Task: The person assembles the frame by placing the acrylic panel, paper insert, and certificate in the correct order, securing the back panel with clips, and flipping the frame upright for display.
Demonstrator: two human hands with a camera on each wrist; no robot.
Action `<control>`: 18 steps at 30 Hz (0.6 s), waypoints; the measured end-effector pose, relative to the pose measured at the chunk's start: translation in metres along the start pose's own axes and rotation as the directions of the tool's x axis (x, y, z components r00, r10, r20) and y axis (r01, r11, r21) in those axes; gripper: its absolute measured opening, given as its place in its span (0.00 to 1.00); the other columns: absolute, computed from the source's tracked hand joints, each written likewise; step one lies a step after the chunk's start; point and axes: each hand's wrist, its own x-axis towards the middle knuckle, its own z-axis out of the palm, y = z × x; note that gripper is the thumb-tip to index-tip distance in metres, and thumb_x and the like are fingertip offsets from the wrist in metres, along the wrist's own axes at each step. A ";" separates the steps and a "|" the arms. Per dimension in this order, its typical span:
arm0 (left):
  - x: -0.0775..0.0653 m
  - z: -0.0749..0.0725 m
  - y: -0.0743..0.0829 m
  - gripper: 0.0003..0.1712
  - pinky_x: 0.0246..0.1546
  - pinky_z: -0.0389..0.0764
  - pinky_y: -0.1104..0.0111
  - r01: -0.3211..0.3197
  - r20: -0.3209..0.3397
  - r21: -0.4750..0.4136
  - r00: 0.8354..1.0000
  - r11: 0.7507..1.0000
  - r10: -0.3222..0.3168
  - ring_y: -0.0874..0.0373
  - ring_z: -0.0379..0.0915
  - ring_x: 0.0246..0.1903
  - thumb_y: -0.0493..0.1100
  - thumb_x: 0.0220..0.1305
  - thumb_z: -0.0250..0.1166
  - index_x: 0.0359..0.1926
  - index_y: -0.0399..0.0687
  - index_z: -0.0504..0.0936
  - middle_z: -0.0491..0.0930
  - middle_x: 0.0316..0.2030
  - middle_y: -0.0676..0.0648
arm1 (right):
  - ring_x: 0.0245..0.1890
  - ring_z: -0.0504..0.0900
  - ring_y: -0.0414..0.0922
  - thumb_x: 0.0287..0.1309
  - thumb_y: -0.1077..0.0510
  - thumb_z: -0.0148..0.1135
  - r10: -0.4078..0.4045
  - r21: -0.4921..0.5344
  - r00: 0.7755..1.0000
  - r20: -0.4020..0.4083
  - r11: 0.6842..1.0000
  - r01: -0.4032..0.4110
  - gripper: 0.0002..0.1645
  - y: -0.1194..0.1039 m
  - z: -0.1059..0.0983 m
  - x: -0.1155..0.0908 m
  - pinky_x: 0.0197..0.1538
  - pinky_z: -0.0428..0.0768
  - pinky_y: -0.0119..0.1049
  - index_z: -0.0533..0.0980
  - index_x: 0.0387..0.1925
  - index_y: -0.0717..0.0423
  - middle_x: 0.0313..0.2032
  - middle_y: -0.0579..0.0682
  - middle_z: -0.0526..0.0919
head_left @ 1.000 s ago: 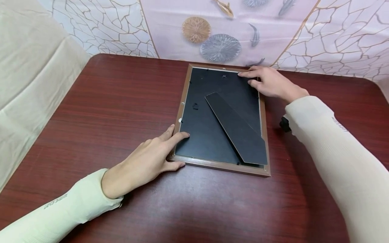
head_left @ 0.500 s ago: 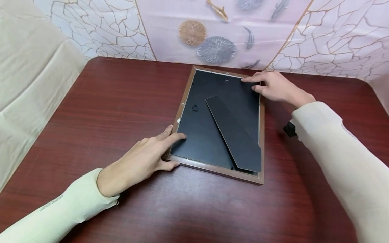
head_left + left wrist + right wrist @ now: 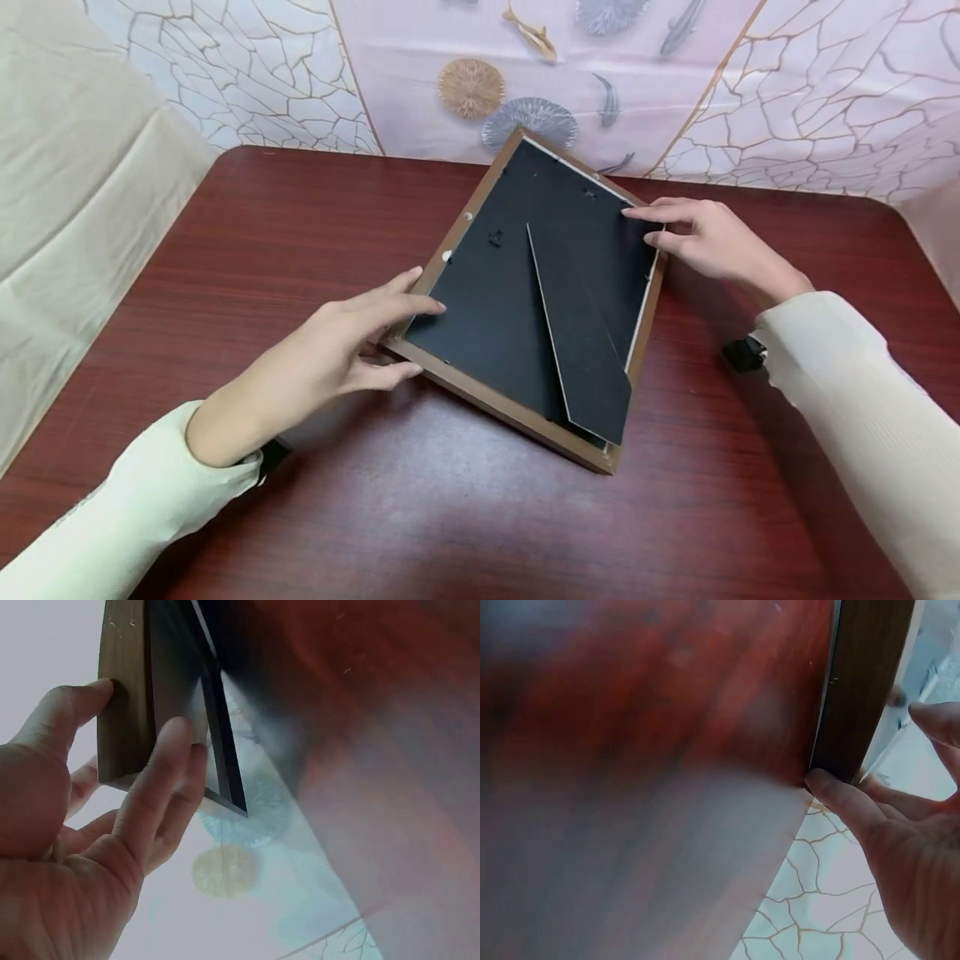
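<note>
A brown-edged picture frame (image 3: 510, 408) is tilted above the table with its black backing (image 3: 480, 317) facing up and its left side raised. A black easel stand (image 3: 581, 342) slants across that backing. My left hand (image 3: 300, 358) grips the near left corner; in the left wrist view its thumb lies on the outer edge (image 3: 124, 697) and other fingers reach the glass side. At the far right corner, my right hand (image 3: 720, 242) holds the frame, two fingers lying over the back. The right wrist view has a fingertip of that hand (image 3: 900, 832) against the frame's corner.
The dark red table (image 3: 270, 233) spreads around the frame. Behind it hangs a patterned cloth (image 3: 420, 75), close to the frame's far corner. A pale cloth (image 3: 75, 200) borders the left side.
The frame has gone from lying nearly flat to tilted, its left side lifted and its far left corner higher. It has turned clockwise. My right hand has moved toward me and right.
</note>
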 end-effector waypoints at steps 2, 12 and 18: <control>0.002 -0.005 0.001 0.32 0.39 0.88 0.68 0.002 -0.014 -0.030 1.000 1.000 -0.003 0.58 0.86 0.46 0.30 0.61 0.75 0.66 0.47 0.80 0.65 0.77 0.37 | 0.72 0.72 0.58 0.74 0.56 0.59 0.020 0.009 1.000 0.000 1.000 -0.020 0.25 0.000 0.000 -0.007 0.60 0.68 0.39 0.79 0.69 0.41 0.71 0.63 0.74; 0.013 -0.027 0.004 0.27 0.51 0.78 0.81 -0.030 -0.239 0.111 0.969 0.993 0.056 0.53 0.74 0.70 0.32 0.60 0.76 0.60 0.49 0.85 0.74 0.73 0.48 | 0.78 0.64 0.61 0.71 0.57 0.62 0.099 0.055 0.993 -0.058 0.994 -0.095 0.30 -0.006 0.006 -0.039 0.69 0.65 0.58 0.75 0.73 0.40 0.76 0.65 0.67; 0.025 -0.042 0.009 0.26 0.56 0.76 0.83 -0.028 -0.328 0.125 0.942 0.992 0.067 0.58 0.78 0.64 0.30 0.61 0.75 0.59 0.48 0.86 0.78 0.69 0.51 | 0.78 0.62 0.64 0.70 0.55 0.66 0.118 0.074 0.992 -0.044 0.991 -0.115 0.36 -0.014 0.005 -0.055 0.73 0.61 0.67 0.70 0.76 0.38 0.76 0.68 0.65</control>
